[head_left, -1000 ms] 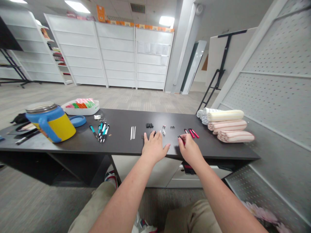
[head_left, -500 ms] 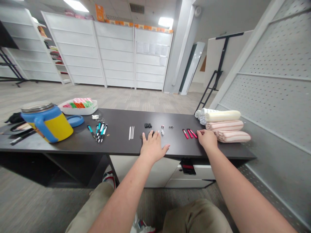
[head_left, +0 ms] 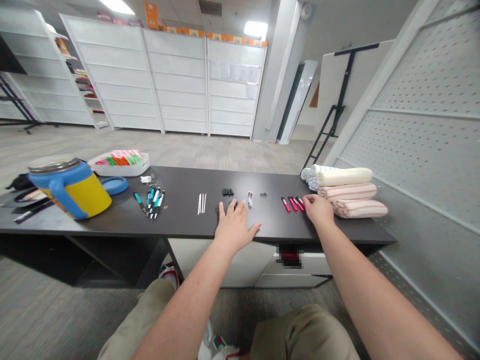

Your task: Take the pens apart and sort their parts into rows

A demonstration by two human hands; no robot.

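Note:
My left hand [head_left: 233, 227] lies palm down on the dark tabletop with its fingers spread. Small dark pieces show partly from under its fingertips. Just beyond are short black pieces [head_left: 228, 192], and to their right, small clear-and-silver parts [head_left: 250, 200] and tiny metal springs [head_left: 263, 194]. Over on the right, my right hand [head_left: 318, 210] has its thumb and fingers pinched at the end of a red pen barrel [head_left: 301, 201], at the right of a row of similar red barrels [head_left: 286, 204]. Its fingertips partly cover that piece. Thin white refills [head_left: 202, 204] lie left of my left hand.
Teal, white and black pens [head_left: 154, 202] lie to the left, near a yellow-and-blue mug [head_left: 73, 190], a blue lid [head_left: 114, 185] and a white tray [head_left: 144, 167] of colourful packets. Rolled towels [head_left: 347, 192] are stacked beside my right hand, before a pegboard panel [head_left: 423, 125].
Another red barrel now shows at my right fingertips, close against the row. My right hand has shifted very slightly; my left hand stays in place. The view has moved a little.

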